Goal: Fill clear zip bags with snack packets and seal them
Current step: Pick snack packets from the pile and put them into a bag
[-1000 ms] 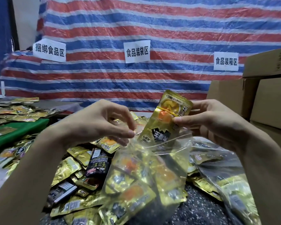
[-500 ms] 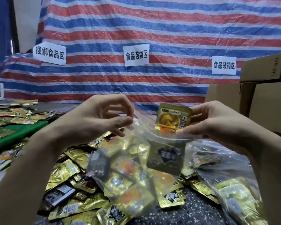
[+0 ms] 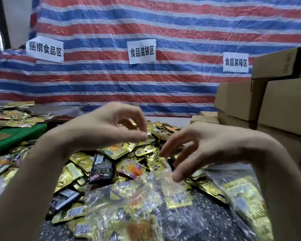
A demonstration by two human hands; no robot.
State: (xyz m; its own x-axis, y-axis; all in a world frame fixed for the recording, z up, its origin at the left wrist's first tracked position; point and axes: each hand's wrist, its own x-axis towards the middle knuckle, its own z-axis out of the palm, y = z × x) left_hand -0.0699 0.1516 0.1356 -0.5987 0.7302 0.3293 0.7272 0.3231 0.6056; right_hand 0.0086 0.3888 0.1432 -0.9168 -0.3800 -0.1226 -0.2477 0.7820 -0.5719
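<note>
A clear zip bag (image 3: 129, 209) stuffed with gold snack packets lies on the dark speckled table at the bottom centre, its mouth towards the pile. Behind it spreads a heap of loose gold and black snack packets (image 3: 111, 162). My left hand (image 3: 109, 126) hovers above the heap with fingers loosely curled and nothing between them. My right hand (image 3: 198, 146) hangs over the bag's upper edge with fingers spread and relaxed; the lowest fingertips are at or just above the plastic. Neither hand holds a packet.
A second filled clear bag (image 3: 243, 202) lies at the right. Stacked cardboard boxes (image 3: 276, 105) stand at the right edge. A green surface (image 3: 16, 134) with more packets is at the left. A striped tarp (image 3: 146, 80) with white paper signs closes the back.
Both hands let go of the bag, which dropped from mid-air onto the table. The packet my right hand pushed in is now inside. Both hands have opened above the heap.
</note>
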